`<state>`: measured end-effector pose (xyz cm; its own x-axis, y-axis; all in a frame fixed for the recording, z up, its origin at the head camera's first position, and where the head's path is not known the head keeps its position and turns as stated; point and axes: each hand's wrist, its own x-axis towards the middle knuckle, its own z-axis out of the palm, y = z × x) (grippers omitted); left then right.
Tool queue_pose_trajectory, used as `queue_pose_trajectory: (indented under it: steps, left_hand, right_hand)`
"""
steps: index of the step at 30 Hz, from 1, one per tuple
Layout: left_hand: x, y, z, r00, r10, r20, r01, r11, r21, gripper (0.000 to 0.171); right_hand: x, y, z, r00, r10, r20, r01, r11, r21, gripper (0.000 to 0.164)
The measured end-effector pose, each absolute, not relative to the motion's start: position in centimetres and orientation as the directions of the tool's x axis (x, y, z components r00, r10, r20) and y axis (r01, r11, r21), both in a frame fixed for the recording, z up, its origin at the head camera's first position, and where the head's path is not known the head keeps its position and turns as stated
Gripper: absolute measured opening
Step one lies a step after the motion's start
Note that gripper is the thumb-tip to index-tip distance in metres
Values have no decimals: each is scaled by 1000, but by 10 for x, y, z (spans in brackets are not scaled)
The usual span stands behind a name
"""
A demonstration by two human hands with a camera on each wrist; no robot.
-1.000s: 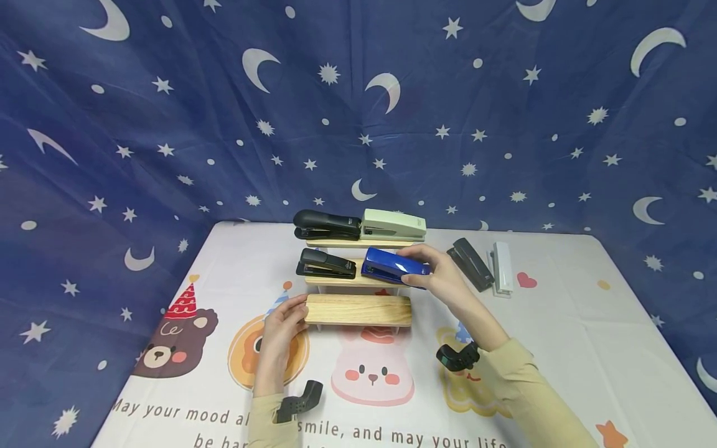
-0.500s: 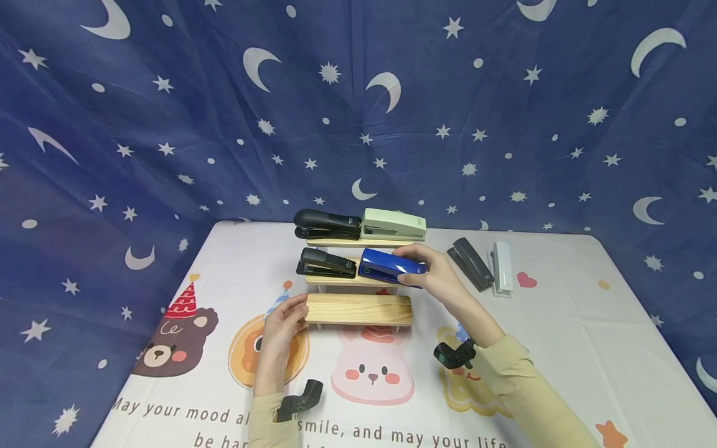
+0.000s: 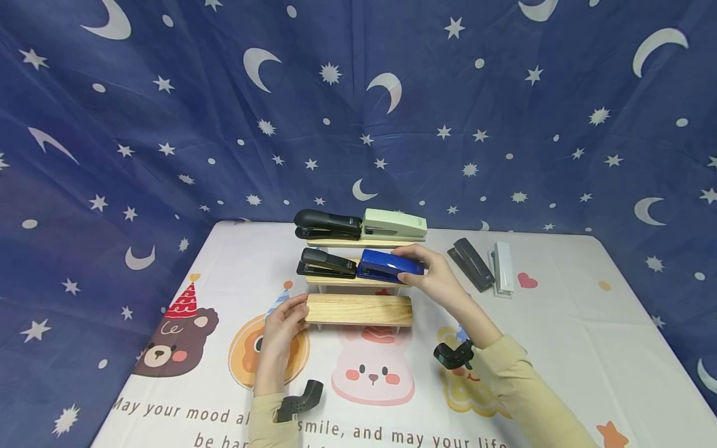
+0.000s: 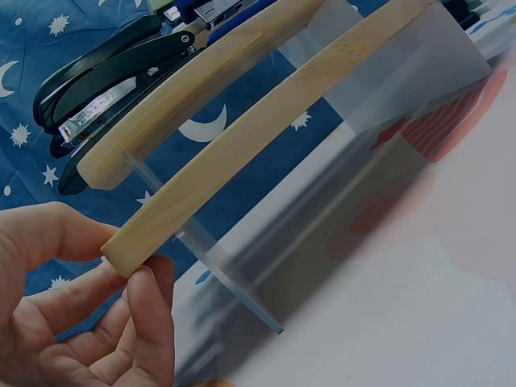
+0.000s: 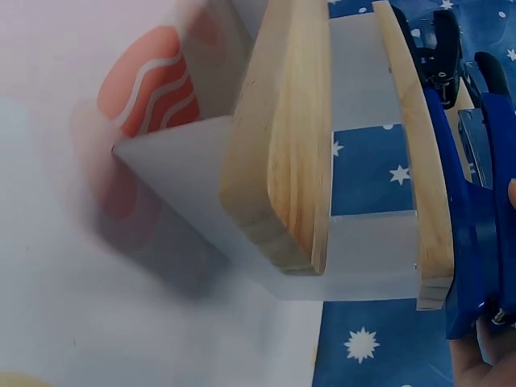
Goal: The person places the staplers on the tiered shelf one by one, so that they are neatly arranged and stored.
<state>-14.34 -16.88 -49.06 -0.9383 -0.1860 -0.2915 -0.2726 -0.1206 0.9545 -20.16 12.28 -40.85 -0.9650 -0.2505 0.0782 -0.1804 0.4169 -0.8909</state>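
A blue stapler (image 3: 386,264) lies on the middle tier of a stepped wooden rack, gripped at its right end by my right hand (image 3: 434,274). Just left of it on that tier is a black stapler (image 3: 327,262). My left hand (image 3: 282,323) pinches the left end of the bare lowest wooden shelf (image 3: 358,310); the left wrist view shows thumb and fingers on the board's end. On the top tier sit a larger black stapler (image 3: 327,224) and a pale green stapler (image 3: 394,224). In the right wrist view only some fingertips show beside the blue stapler (image 5: 476,250).
On the table right of the rack lie a dark grey stapler (image 3: 472,264) and a white stapler (image 3: 503,267), side by side. The white tablecloth (image 3: 588,348) carries cartoon prints. A blue curtain (image 3: 313,124) with moons and stars hangs behind.
My right hand has shifted the blue stapler slightly left, up beside the black stapler, and its right end sits more level over the shelf. My left hand has stayed on the lowest shelf.
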Motion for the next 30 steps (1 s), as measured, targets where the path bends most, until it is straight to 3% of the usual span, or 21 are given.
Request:
queue_pose_trajectory:
  steps: [8,30]
  left_hand:
    - [-143,-168,-491,-940,-188,-286,-267,-122,956,40]
    - [-144,-168,-490,-937,-197,-288,-266,-129,955,39]
  right_hand:
    - [-196,120,-407,-965,-217,148,-241,509,-826,41]
    - [-193,117,-408,-970,-189,151,-228,505,-833,44]
